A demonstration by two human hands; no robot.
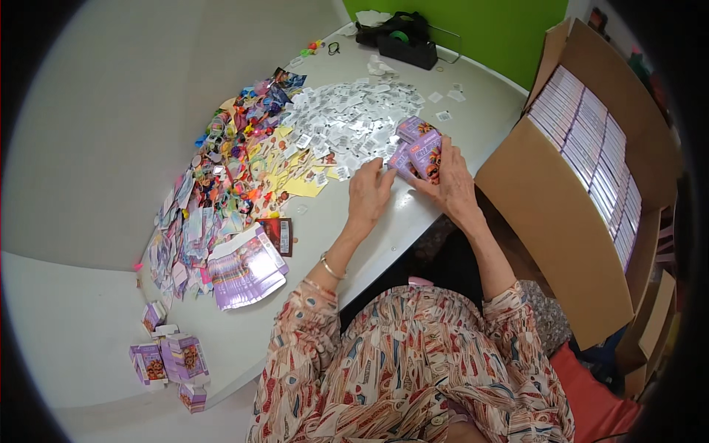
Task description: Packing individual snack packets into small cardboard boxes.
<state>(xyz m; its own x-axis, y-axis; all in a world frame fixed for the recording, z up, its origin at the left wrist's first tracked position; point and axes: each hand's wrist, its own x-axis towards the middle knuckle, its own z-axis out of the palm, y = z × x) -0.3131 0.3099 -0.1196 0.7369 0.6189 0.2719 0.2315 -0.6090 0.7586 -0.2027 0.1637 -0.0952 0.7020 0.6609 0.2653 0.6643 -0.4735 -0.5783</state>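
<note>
Near the centre of the frame, the right hand [456, 188] is grasping small purple cartons [426, 156] at the table [402, 210] edge, its thumb and fingers spanning their sides. The left hand [369, 193] is reaching in beside them, fingers loosely bent; whether its tips are touching a carton, I cannot tell. The step in hand seems to be gathering or squaring these cartons, and the next move is probably calling for a grip keeping them together. The right hand is hiding parts of them, glare is blurring the white labels [354, 111] at upper centre, and the dark rim is swallowing clutter behind the large cardboard box [543, 221] at right.
</note>
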